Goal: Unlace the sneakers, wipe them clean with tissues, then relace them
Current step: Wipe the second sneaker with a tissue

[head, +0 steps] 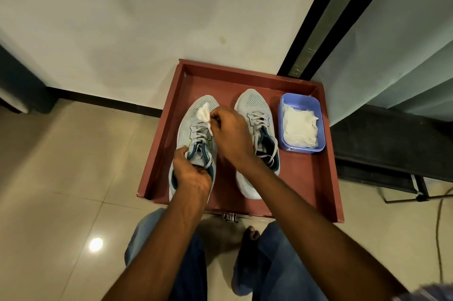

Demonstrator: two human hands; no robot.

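Two light grey sneakers with teal collars stand side by side, toes pointing away, in a reddish-brown drawer (316,178) on the floor. Both have their laces in. My left hand (190,173) grips the tongue and collar of the left sneaker (190,129). My right hand (231,134) reaches across and holds a crumpled white tissue (204,114) against that shoe's upper, just past the laces. The right sneaker (255,109) stands untouched, partly hidden by my right wrist.
A lilac plastic tub (318,109) full of white tissues sits in the drawer's right side. A white wall lies beyond, a curtain and dark frame at right. My jeans-clad legs and a bare foot (250,237) are below the drawer's front.
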